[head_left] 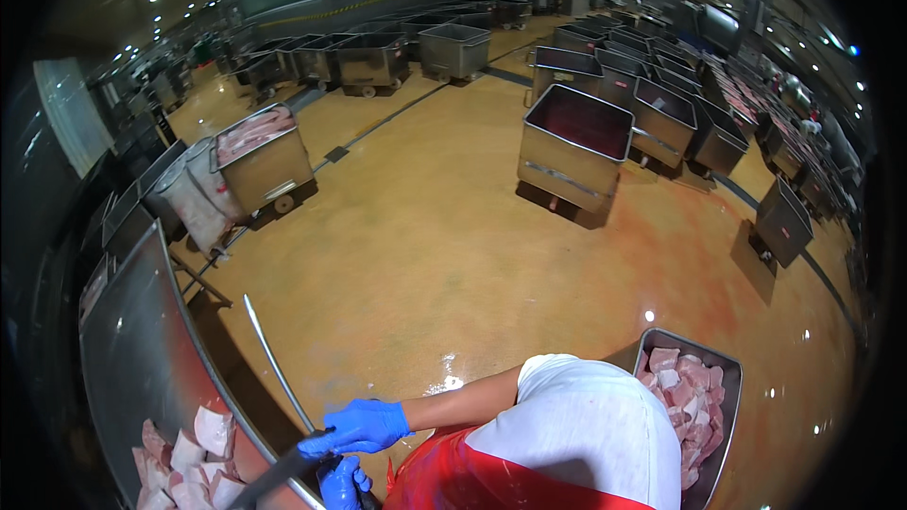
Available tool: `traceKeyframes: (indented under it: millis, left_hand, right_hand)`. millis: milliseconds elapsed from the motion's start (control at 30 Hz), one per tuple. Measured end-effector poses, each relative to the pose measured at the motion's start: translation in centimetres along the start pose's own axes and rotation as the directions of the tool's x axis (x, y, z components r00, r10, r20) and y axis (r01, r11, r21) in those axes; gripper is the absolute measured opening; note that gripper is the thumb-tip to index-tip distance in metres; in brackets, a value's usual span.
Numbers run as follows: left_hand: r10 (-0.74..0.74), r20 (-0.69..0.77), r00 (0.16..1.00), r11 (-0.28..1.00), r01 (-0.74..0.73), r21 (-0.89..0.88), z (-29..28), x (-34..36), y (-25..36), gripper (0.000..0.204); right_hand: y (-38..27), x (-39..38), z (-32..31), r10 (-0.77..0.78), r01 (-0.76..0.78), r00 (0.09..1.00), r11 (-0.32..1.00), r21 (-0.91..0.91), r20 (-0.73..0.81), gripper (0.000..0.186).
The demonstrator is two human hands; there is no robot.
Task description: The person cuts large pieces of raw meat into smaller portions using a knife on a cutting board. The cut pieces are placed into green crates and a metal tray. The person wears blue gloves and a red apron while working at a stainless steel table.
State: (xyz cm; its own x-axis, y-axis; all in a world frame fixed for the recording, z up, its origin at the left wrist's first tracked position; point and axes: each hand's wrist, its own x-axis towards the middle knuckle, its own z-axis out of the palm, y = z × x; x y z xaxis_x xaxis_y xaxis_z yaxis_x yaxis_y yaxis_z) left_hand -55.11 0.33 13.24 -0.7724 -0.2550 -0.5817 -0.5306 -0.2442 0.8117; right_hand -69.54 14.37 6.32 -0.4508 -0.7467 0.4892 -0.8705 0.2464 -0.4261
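At the lower left, my right hand point(361, 426), in a blue glove, is closed around a dark bar-shaped tool point(281, 474) that slants over a metal trough point(132, 340). From beside this hand a long, thin, slightly curved metal rod point(269, 354) runs up and away; whether it joins the bar is hidden. My left hand point(341, 484), also blue-gloved, is just below, its fingers curled by a black piece point(367, 499) mostly out of sight. Pale pink meat chunks point(194, 461) lie in the trough. More meat pieces point(688, 395) fill a metal bin point(729, 416) at my right.
A steel cart point(274, 170) loaded with meat stands beyond the trough, near a whitish plastic-covered bin point(194, 196). Ahead on the yellow floor point(425, 217) is a wheeled tub point(567, 165). Rows of tubs point(373, 59) line the far side and right. Reddish wet stains mark the floor.
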Motion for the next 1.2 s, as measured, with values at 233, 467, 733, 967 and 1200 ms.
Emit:
traceKeyframes:
  millis: [233,467,733,967,1200]
  left_hand:
    - [0.053,-0.038,0.998,0.991,-0.058,-0.118,-5.3,-0.7,-4.6,0.021]
    - [0.177,0.032,0.984,0.984,-0.177,0.007,-8.0,-4.5,-7.3,0.027]
    - [0.065,-0.191,0.979,0.988,-0.091,-0.128,-7.5,-8.0,-9.0,0.022]
    - [0.392,-0.642,0.658,0.841,0.027,0.541,-11.0,-11.6,-16.0,0.016]
    - [0.566,-0.809,0.16,0.607,0.583,0.54,-9.8,-16.9,-17.6,0.012]
  right_hand:
    - [8.9,1.6,3.7,0.594,-0.511,0.801,0.744,0.43,-0.076,0.054]
    - [2.1,1.8,8.4,-0.021,0.005,0.987,0.995,0.098,0.161,0.04]
    - [-3.5,6.5,9.8,-0.202,0.245,0.967,0.898,0.365,-0.153,0.026]
    - [9.8,14.6,19.6,0.188,-0.049,0.864,0.954,0.295,-0.466,0.025]
    - [-4.4,4.6,15.3,-0.017,-0.098,0.99,0.639,0.763,0.141,0.015]
